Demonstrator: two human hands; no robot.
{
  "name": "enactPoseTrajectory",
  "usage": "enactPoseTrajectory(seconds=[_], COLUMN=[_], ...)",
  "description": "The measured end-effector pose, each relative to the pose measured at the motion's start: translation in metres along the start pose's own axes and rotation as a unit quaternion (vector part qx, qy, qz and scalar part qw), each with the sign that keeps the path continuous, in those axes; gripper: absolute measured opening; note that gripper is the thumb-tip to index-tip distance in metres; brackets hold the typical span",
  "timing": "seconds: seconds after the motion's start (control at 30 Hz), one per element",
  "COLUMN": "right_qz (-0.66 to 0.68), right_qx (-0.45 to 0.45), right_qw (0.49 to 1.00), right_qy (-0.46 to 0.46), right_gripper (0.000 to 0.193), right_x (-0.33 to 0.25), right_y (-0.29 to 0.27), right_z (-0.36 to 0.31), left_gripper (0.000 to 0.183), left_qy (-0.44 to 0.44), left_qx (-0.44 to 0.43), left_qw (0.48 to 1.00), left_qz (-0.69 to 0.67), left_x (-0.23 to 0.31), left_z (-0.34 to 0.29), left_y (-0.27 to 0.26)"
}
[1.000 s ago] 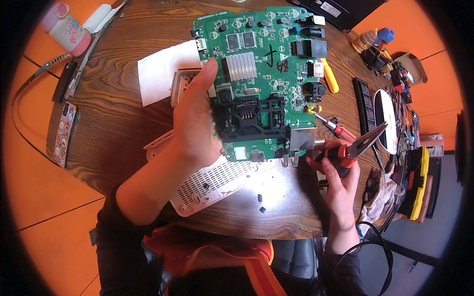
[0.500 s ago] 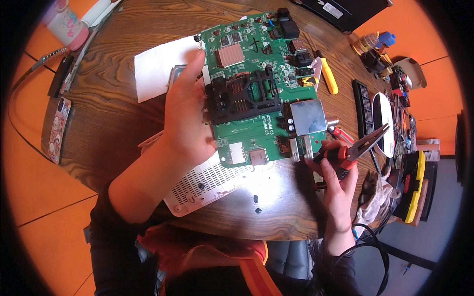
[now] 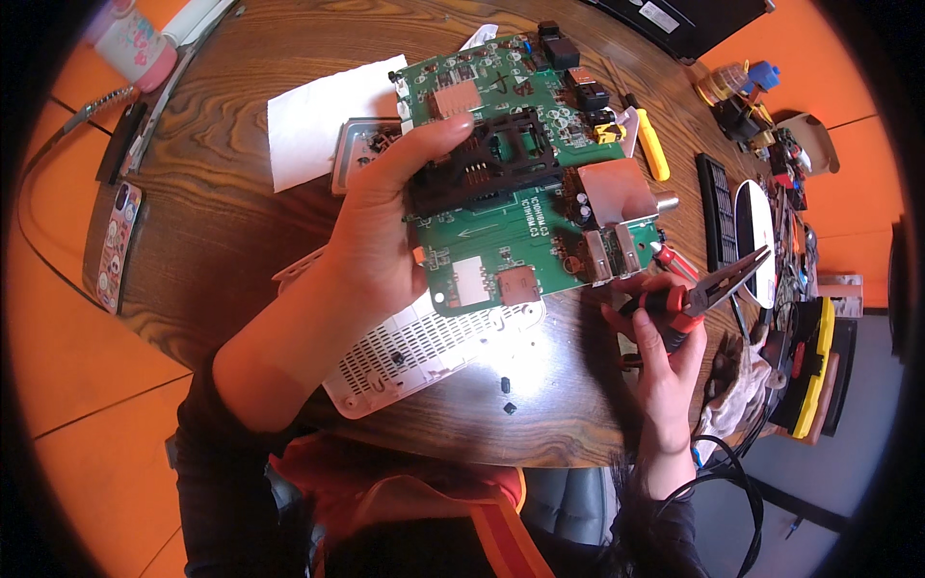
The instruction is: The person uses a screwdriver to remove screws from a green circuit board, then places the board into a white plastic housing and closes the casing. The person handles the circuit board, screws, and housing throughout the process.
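Observation:
My left hand (image 3: 376, 222) grips a green circuit board (image 3: 491, 226) by its left edge, with the thumb lying over the black card-slot frame (image 3: 501, 159). The board is held up above the table and carries a copper-coloured heat sink, a square metal tuner box (image 3: 617, 190) and metal ports along its right side. In my right hand (image 3: 660, 356) is a pair of long-nose pliers (image 3: 723, 282) with red and black handles, jaws pointing up and right, away from the board. Below the board lies a white slotted plastic cover (image 3: 385, 361), partly hidden by my left forearm.
Two small black pieces (image 3: 506, 385) lie near the table's front edge. Behind the board are a white paper sheet (image 3: 332, 116) and a small tray of parts (image 3: 361, 144). A yellow-handled screwdriver (image 3: 652, 144), gloves (image 3: 729, 395) and cluttered tools line the right side. A phone (image 3: 118, 249) lies left.
The circuit board has tilted, and its near edge has shifted slightly right. My left thumb has moved from the board's edge onto the card-slot frame. The pliers have moved slightly right.

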State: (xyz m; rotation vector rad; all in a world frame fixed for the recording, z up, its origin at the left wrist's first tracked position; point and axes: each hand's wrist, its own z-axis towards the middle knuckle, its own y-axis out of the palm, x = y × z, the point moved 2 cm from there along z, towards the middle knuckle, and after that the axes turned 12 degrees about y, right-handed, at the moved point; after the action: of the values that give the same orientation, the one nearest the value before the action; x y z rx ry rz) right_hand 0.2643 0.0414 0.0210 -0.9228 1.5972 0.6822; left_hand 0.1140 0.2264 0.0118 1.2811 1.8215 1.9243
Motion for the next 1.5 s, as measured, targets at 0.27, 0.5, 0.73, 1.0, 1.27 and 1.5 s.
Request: enactPoseTrajectory(seconds=[0.27,0.5,0.73,1.0,1.27,1.5], right_qz=[0.016,-0.011,0.148,0.218,0.368,0.278], right_qx=[-0.007,0.007,-0.004,0.037,0.034,0.069], right_qw=[1.000,1.000,0.989,0.974,0.920,0.954], right_qy=[0.008,0.002,0.015,0.049,0.133,0.086], right_gripper=[0.028,0.025,0.022,0.022,0.015,0.016], right_x=[0.000,-0.001,-0.003,0.004,-0.005,-0.009], right_y=[0.001,0.001,0.012,0.011,-0.025,-0.038], right_z=[0.000,0.000,0.006,0.004,0.013,0.014], left_gripper=[0.035,0.033,0.047,0.057,0.086,0.108], left_qy=[0.033,0.085,0.039,0.013,-0.107,-0.159], left_qx=[-0.019,-0.051,-0.129,-0.169,-0.348,-0.374], left_qw=[0.998,0.992,0.991,0.981,0.927,0.905], left_qz=[0.058,0.079,-0.018,0.099,0.087,-0.122], left_x=[-0.001,-0.002,-0.025,-0.045,-0.030,-0.024], left_z=[0.002,0.001,-0.006,-0.018,-0.027,-0.017], left_y=[0.002,0.002,0.015,0.022,0.024,0.027])
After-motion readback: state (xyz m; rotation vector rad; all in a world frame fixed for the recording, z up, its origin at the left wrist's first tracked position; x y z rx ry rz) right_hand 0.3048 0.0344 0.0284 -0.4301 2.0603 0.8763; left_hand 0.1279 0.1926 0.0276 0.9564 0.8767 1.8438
